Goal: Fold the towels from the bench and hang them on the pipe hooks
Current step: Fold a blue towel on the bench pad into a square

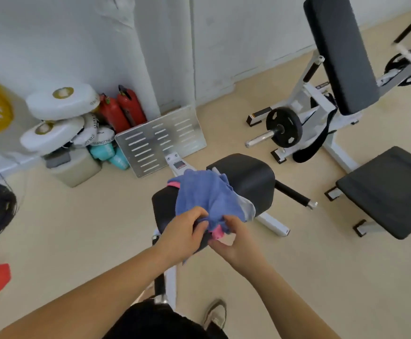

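A crumpled blue towel (203, 192) lies on top of the black padded bench (248, 179) in the middle of the view. A pink towel (217, 233) shows under it at the near edge and again at the far left edge. A pale grey towel (247, 207) sticks out on the right. My left hand (183, 234) grips the near edge of the blue towel. My right hand (236, 238) pinches the blue and pink cloth right beside it. No pipe hooks are in view.
A perforated metal footplate (160, 140) stands beyond the bench. Red fire extinguishers (123, 111) and white pads (62, 101) are stacked by the wall. A weight machine (341, 57) with a barbell plate (284, 127) and a second black seat (390, 189) stand at right. Beige floor surrounds the bench.
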The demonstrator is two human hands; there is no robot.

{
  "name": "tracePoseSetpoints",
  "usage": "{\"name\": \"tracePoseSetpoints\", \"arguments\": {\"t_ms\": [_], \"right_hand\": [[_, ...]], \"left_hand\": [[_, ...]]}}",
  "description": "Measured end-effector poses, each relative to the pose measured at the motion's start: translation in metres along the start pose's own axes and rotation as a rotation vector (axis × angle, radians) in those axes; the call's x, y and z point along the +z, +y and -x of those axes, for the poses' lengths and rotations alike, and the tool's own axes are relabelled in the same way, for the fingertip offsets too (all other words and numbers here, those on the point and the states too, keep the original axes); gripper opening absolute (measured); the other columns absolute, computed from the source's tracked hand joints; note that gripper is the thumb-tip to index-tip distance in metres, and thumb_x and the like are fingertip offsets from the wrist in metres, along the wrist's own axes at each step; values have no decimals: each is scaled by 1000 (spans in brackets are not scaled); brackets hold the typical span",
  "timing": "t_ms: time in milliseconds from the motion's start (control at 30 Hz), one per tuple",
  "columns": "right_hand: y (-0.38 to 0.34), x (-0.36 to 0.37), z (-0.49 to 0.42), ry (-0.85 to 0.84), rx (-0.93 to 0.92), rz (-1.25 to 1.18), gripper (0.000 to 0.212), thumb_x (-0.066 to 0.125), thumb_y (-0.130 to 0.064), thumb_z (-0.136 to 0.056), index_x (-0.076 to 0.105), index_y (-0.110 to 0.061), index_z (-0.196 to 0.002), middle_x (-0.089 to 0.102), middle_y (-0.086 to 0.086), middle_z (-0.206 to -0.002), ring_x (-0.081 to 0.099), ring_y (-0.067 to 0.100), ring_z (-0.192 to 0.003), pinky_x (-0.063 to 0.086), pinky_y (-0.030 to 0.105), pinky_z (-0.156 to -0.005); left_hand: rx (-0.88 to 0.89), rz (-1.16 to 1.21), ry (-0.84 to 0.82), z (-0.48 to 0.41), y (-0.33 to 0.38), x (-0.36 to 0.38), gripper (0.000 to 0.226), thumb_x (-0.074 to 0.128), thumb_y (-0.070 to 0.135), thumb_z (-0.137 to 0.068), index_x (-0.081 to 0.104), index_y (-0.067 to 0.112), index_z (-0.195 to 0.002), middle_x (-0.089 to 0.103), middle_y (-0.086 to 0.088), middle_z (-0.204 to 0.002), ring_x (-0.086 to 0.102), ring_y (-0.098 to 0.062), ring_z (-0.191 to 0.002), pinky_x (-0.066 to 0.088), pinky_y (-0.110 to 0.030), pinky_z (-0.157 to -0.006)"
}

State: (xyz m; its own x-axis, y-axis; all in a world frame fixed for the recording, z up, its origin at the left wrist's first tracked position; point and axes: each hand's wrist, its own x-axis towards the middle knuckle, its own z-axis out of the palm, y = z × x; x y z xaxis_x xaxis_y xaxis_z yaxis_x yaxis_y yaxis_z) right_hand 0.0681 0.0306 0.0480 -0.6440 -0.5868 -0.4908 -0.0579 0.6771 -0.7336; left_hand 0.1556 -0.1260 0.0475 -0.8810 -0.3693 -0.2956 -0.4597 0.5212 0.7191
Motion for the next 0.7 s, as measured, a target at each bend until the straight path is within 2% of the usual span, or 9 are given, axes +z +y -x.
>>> {"name": "tracePoseSetpoints", "arguments": {"t_ms": [100, 200, 300, 367, 433, 500, 533, 633, 700], "right_hand": [[-7, -9, 18, 1, -117, 56, 52, 79, -51, -74, 59, -33, -119, 65, -14, -108, 61, 6, -101, 52, 23, -86], [-15, -17, 31, 26, -265, 92, 24, 75, -40, -80, 62, -29, -96, 63, -10, -91, 59, 10, -88, 52, 25, -76], [-21, -27, 41, 87, -357, 142, 9, 60, -32, -88, 61, -23, -84, 60, -7, -82, 56, 10, -79, 46, 23, -68], [-27, -36, 48, 80, -304, 108, 8, 59, -21, -95, 65, -23, -91, 65, -7, -76, 59, 9, -72, 45, 17, -61], [-38, -45, 56, 65, -275, 72, 13, 56, -16, -98, 65, -24, -99, 66, -8, -72, 60, 8, -63, 45, 17, -54], [-50, -50, 63, 96, -270, 26, 19, 53, -12, -101, 60, -29, -97, 65, -5, -71, 60, 4, -58, 47, 16, -50], [-56, -53, 65, 131, -268, 11, 21, 52, -11, -102, 58, -31, -96, 65, -4, -74, 61, 5, -60, 48, 16, -51], [-65, -58, 65, 189, -218, 59, 18, 52, -16, -103, 54, -32, -111, 68, -2, -83, 67, 15, -69, 55, 25, -59], [-66, -56, 64, 188, -183, 171, 21, 52, -17, -102, 50, -32, -117, 69, 0, -82, 67, 19, -68, 57, 31, -62]], "left_hand": [[3, 115, 81, 32, 34, 3, 7, 56, 30, -101, 61, 35, -104, 65, 17, -87, 63, -1, -85, 44, -13, -73], [36, 143, 175, 51, 52, -3, 9, 61, 29, -99, 68, 29, -105, 69, 15, -90, 64, -4, -88, 49, -16, -77], [34, 214, 143, 69, 59, -16, 11, 71, 29, -93, 68, 33, -103, 70, 12, -87, 66, -6, -81, 52, -16, -72], [-8, 185, 78, 80, 57, -26, 24, 79, 29, -85, 67, 36, -105, 65, 12, -79, 61, -4, -70, 49, -15, -65], [4, -36, 92, 86, 49, -35, 14, 75, 22, -84, 69, 28, -94, 57, 11, -72, 54, -6, -66, 43, -18, -62], [-33, -178, 148, 95, 40, -47, 10, 66, 16, -87, 67, 24, -81, 51, 13, -79, 52, -7, -71, 43, -27, -65], [-70, -192, 176, 100, 35, -54, 11, 64, 16, -88, 69, 24, -82, 53, 12, -84, 54, -9, -75, 47, -31, -68], [-49, -20, 246, 114, 25, -75, 19, 62, 8, -88, 71, 25, -89, 65, 12, -88, 62, -10, -83, 54, -31, -77], [-41, 142, 252, 122, 28, -88, 27, 58, 4, -89, 69, 29, -90, 70, 12, -87, 64, -8, -80, 56, -26, -74]]}}
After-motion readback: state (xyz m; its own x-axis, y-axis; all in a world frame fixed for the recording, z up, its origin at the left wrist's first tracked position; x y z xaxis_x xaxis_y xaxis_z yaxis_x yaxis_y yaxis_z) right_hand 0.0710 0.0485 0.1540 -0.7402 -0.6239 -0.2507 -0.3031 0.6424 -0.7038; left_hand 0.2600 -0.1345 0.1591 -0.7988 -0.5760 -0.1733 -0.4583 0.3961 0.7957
